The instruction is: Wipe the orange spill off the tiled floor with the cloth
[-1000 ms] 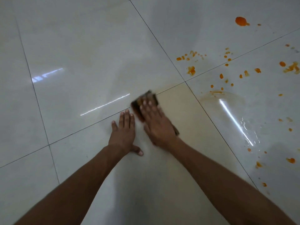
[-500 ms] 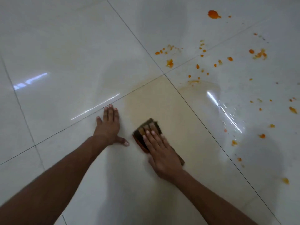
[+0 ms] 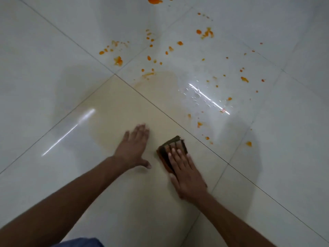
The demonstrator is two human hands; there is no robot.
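The cloth (image 3: 171, 144) is being pulled back from the grout line (image 3: 160, 107), mid-wipe on the near tile.
The left hand (image 3: 132, 148) is bracing flat, fingers straight, on the tiled floor (image 3: 44, 77). Just right of it the right hand (image 3: 187, 173) is pressing the folded cloth down with extended fingers on the yellow-smeared tile. Farther right and ahead, the orange spill (image 3: 118, 60) is lying in scattered drops around a wet patch (image 3: 195, 90), so the next stroke is probably calling for a forward reach across that line.

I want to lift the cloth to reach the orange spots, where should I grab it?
Probably pinch the cloth by its far edge, coming from above: it lies folded flat under the right hand, with that edge free past the fingertips.
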